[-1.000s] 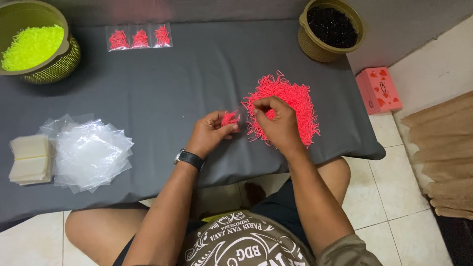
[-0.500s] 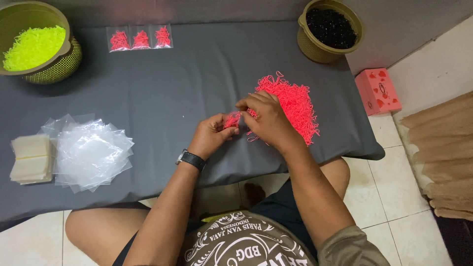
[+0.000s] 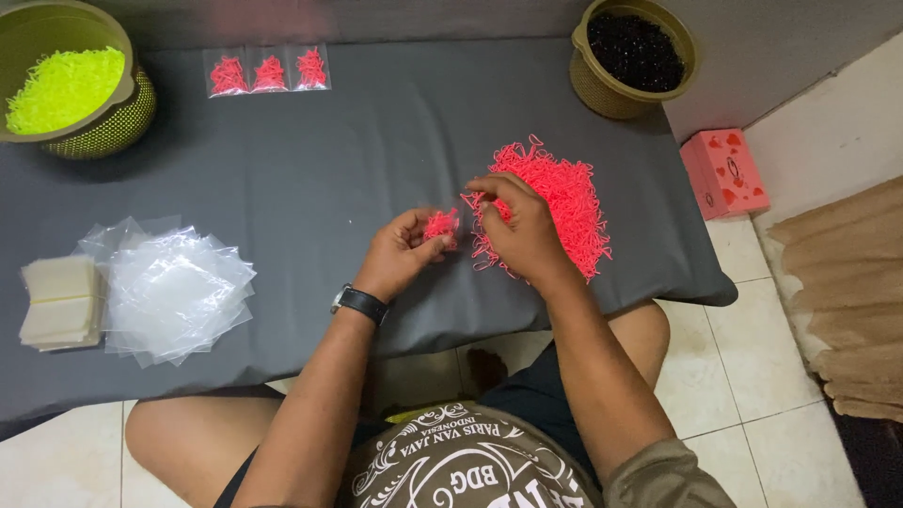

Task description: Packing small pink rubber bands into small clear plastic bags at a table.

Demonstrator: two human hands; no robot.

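On the big grey bench [image 3: 310,169] a person sits with both hands out in front. Next biggest are two baskets at the back, one with bright yellow bits [image 3: 61,89] and one with black bits [image 3: 635,52]. A stack of clear little bags [image 3: 174,292] lies at the left, beside a wad of pale sheets [image 3: 58,303]. The pink heap of tiny bands [image 3: 555,202] lies by the right hand [image 3: 517,230], which rests on its edge, fingers bent and pinching at some bands. The left hand [image 3: 400,254] is curled shut around a small pink bunch [image 3: 440,226], pinched between thumb and fingers, just beside the heap. Three small filled bags [image 3: 269,71] sit at the back. The bunch could slip and scatter, because the bands are tiny and loose. Some could roll off the near edge onto the floor.
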